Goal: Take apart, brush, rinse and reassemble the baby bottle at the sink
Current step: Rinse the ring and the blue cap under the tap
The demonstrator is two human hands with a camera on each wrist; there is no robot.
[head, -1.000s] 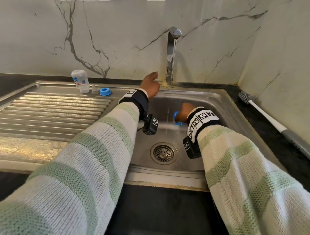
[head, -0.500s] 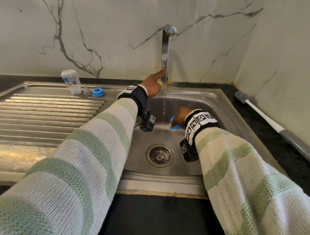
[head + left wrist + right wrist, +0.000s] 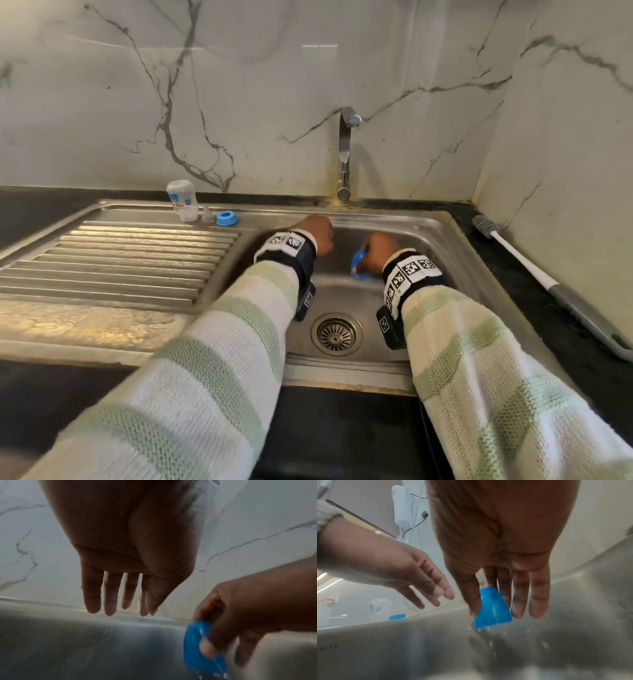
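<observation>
My right hand (image 3: 371, 255) pinches a blue bottle cap (image 3: 357, 263) between thumb and fingers, low over the sink basin (image 3: 346, 291). In the right wrist view water drips off the blue cap (image 3: 493, 609). My left hand (image 3: 320, 233) hovers just left of it with straight, spread fingers (image 3: 109, 599) and holds nothing. The clear bottle body (image 3: 183, 200) stands upside down at the back of the draining board. Beside it are a clear nipple (image 3: 206, 216) and a blue screw ring (image 3: 226, 218). No water runs from the tap (image 3: 346, 154).
A long bottle brush (image 3: 513, 255) with a white and grey handle lies on the dark counter right of the sink. The drain (image 3: 336, 334) sits at the basin's near side. The ribbed draining board (image 3: 113, 260) stretches left. Marble walls close in behind and on the right.
My left hand has left the tap and dropped beside the right hand over the basin. The thin stream of water has stopped. The right hand still holds the blue cap.
</observation>
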